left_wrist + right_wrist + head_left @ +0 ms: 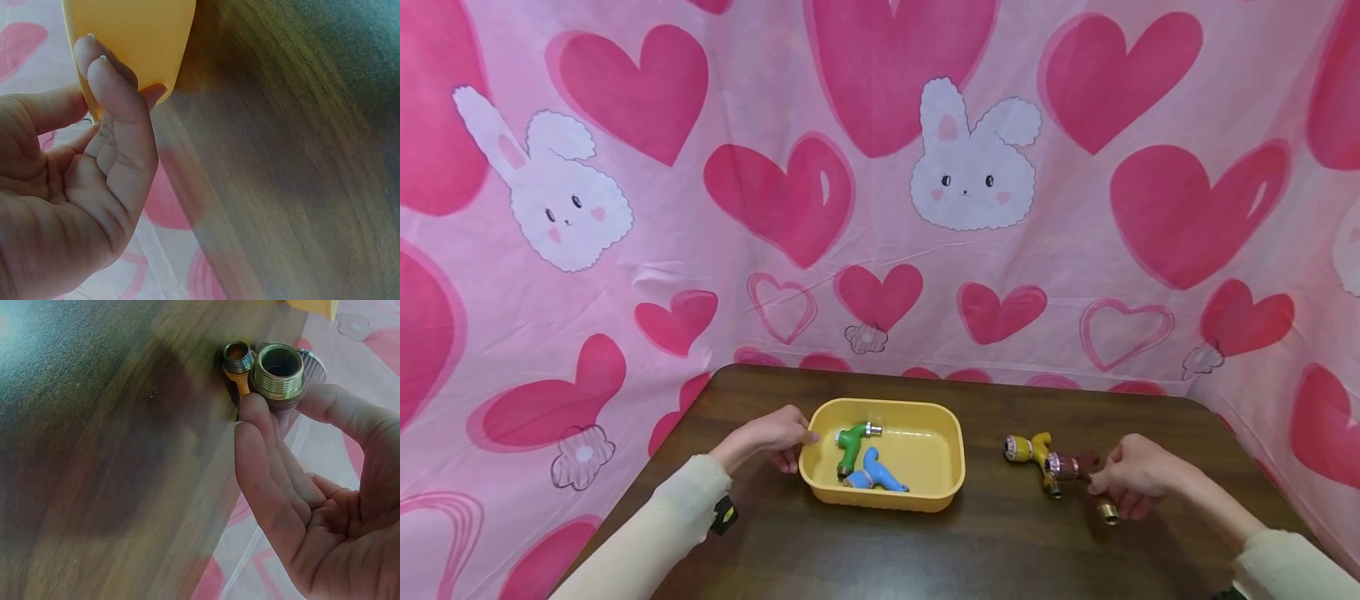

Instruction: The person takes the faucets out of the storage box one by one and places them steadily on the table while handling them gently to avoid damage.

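Observation:
My left hand (781,435) pinches the left rim of a yellow plastic tray (958,454), thumb over the edge and fingers against the outside. Inside that tray lie a green tap (850,446) and a blue tap (880,475). To the right, my right hand (1138,477) holds a dark red tap (1066,465) between thumb and fingers; its brass threaded end (279,381) faces the right wrist camera. A yellow tap (1041,450) is just left of it, partly hidden behind the dark red one. I cannot tell whether the two taps touch.
Everything stands on a dark brown wooden table (925,554). Behind and at both sides hangs a pink cloth (760,108) with hearts and rabbits. A gap of bare wood separates the tray from the yellow tap.

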Motion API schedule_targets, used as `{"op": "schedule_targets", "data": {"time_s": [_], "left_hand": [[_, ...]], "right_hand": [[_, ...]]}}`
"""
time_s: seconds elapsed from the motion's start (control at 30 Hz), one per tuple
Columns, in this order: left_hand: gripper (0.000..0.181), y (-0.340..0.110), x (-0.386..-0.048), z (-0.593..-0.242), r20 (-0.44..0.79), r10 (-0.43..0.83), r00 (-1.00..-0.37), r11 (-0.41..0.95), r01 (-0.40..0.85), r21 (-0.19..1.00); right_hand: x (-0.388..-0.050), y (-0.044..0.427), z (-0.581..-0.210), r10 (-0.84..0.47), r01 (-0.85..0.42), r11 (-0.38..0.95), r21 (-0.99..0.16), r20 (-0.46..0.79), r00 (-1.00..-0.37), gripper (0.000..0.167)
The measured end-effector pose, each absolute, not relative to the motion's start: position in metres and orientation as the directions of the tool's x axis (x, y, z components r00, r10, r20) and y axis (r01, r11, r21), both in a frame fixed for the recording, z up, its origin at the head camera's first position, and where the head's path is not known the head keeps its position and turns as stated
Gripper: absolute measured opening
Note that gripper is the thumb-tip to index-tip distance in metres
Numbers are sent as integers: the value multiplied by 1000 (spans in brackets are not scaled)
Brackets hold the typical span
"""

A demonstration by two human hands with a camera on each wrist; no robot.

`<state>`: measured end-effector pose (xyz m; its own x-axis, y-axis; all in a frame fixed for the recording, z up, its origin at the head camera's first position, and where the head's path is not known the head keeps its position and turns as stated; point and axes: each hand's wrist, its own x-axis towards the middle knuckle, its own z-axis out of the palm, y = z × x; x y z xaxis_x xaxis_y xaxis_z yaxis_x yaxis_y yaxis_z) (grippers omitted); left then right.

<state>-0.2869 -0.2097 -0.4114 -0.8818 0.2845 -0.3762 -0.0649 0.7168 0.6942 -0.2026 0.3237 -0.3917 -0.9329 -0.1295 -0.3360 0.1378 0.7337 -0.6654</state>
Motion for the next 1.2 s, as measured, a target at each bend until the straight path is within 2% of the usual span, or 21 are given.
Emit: {"op": "schedule_targets", "data": {"time_s": [0.6, 1.2], "left_hand": [[27, -210, -288, -411, -379, 282, -881, 724, -64, 687], [28, -208, -288, -412, -378, 263, -888, 729, -74, 681]], "right_hand": [[-202, 341, -399, -195, 95, 700, -708, -317, -928, 21], [-203, 354, -405, -191, 69, 710, -701, -285, -939, 18]]}}
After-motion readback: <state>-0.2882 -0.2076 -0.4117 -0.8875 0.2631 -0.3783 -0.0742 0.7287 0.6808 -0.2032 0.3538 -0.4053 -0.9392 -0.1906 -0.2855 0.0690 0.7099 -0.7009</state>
